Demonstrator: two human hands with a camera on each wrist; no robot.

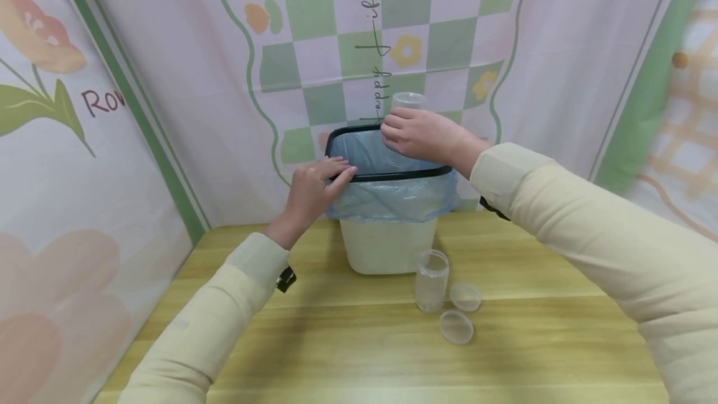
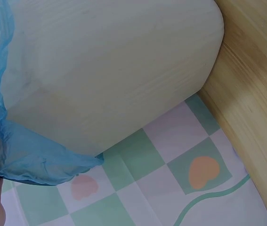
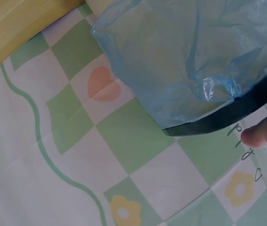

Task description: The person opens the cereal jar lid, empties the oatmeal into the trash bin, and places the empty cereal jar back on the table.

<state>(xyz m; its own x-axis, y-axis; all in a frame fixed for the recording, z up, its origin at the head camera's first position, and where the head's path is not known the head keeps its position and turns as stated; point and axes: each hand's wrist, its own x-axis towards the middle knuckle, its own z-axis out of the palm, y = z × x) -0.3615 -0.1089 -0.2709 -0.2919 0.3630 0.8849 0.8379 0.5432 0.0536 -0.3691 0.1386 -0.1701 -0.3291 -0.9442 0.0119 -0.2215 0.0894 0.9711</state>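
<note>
My right hand (image 1: 417,134) grips a clear plastic jar (image 1: 408,100) over the opening of a white bin (image 1: 388,248). The jar's top end shows above the fingers, and its lower part looks faint against the blue liner. My left hand (image 1: 315,189) rests on the bin's black rim (image 1: 392,176) at its left front corner. A blue plastic bag (image 1: 392,201) lines the bin and folds down over its outside. In the right wrist view only a thumb (image 3: 260,134) shows beside the rim; the jar is hardly visible there.
A second clear jar (image 1: 432,285) stands lidless on the wooden table (image 1: 538,329) in front of the bin. Two translucent round lids (image 1: 457,327) lie to its right. A patterned cloth (image 1: 314,11) hangs behind the bin, and another cloth (image 1: 84,204) hangs on the left.
</note>
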